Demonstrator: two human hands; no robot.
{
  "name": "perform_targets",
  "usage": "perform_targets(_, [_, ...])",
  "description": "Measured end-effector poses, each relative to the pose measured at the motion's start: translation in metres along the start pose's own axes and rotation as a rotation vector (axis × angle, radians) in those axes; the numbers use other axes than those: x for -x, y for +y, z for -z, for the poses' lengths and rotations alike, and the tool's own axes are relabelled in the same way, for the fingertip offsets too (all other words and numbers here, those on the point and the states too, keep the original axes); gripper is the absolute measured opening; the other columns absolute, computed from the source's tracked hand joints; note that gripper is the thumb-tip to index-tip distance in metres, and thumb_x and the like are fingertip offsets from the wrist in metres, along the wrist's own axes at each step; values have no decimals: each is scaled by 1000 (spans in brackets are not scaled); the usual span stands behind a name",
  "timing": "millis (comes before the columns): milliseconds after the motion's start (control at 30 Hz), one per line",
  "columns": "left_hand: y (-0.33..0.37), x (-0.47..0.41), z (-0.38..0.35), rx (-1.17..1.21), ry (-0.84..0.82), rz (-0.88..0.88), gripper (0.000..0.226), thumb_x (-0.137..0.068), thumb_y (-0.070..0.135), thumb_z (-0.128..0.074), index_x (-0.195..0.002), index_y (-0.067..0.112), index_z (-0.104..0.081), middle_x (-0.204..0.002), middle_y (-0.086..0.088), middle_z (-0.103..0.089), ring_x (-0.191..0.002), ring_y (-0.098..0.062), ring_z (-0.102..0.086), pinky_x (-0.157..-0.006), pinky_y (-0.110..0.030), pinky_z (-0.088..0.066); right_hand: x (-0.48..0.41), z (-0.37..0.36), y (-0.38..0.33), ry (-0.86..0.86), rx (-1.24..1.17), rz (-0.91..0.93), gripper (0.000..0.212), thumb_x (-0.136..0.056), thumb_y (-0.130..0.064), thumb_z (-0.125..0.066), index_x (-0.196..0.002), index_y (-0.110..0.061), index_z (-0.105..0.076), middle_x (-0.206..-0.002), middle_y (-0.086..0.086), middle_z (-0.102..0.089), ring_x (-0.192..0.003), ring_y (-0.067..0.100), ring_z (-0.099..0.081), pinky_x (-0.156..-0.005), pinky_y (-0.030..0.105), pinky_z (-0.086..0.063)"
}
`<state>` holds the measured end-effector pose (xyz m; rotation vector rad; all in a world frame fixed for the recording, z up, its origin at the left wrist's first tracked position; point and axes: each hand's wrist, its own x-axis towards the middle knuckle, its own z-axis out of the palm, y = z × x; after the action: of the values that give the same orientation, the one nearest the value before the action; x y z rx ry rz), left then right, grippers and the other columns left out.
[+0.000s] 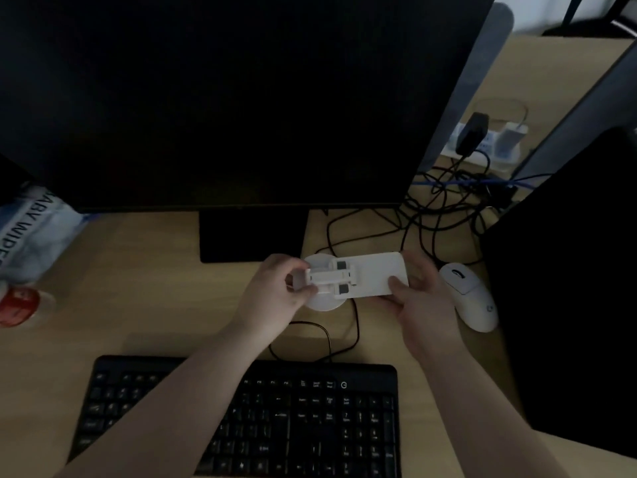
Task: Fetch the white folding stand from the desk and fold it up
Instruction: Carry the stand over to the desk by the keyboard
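Observation:
I hold the white folding stand in both hands above the desk, in front of the monitor base. Its flat plate points right and its hinged arm with grey pads lies along the plate toward the left. My left hand pinches the arm's left end between thumb and fingers. My right hand grips the plate's right end, thumb on top. Under the stand a round white disc shows, partly hidden; I cannot tell if it belongs to the stand.
A black keyboard lies in front of me, a white mouse to the right, a large dark monitor behind. Black cables tangle at the back right. A wipes pack and red-lidded container sit left. A dark object fills the right.

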<state>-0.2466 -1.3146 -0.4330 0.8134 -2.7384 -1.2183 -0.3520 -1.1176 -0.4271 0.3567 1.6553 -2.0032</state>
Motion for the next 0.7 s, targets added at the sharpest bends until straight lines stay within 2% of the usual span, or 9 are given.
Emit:
perform_targets(100, [-5, -3, -13, -34, 19, -11, 39, -88, 26, -79, -124, 15, -70, -128, 1, -59, -103, -16, -65, -87, -27, -57, -8, 6, 8, 11, -7, -9, 48, -98, 12, -57, -138, -15, -58, -126, 13, -64, -110, 30, -70, -84, 42, -64])
perform_targets(267, [-15, -10, -23, -47, 36, -20, 38, -86, 24, -81, -122, 13, -73, -124, -2, -62, -109, -19, -64, -88, -24, -50, -16, 8, 16, -12, -10, -10, 44, -98, 11, -57, -132, -17, -61, -122, 15, -62, -110, 32, -68, -72, 35, -67])
perform_targets(367, [-19, -15, -26, -69, 44, -15, 39, -87, 26, -80, -124, 15, -72, -127, -1, -62, -110, -16, -62, -85, -19, -45, -20, 9, 21, -17, -5, -13, 42, -98, 10, -58, -125, -22, -63, -124, 15, -62, -111, 32, -69, -73, 36, -66])
perform_targets(533, [-22, -17, -30, -90, 58, -6, 40, -87, 27, -80, -124, 18, -72, -127, -1, -63, -115, -18, -60, -86, -20, -41, -24, 7, 26, -26, 8, 4, 44, -97, 11, -57, -132, -17, -60, -127, 15, -62, -109, 29, -70, -71, 34, -66])
perform_targets(600, [-23, -16, -29, -78, 58, 0, 39, -86, 28, -80, -124, 18, -72, -127, 0, -63, -114, -16, -60, -81, -12, -39, -25, 5, 26, -24, 34, 19, 43, -98, 10, -57, -130, -18, -61, -126, 15, -62, -109, 28, -70, -71, 33, -66])
perform_targets(700, [-26, -12, -21, -35, 76, 18, 41, -85, 30, -82, -123, 19, -72, -121, 4, -62, -102, -7, -61, -73, -2, -39, -26, 6, 27, -19, 88, 46, 43, -98, 3, -60, -135, -19, -60, -125, 12, -63, -110, 27, -71, -78, 37, -66])
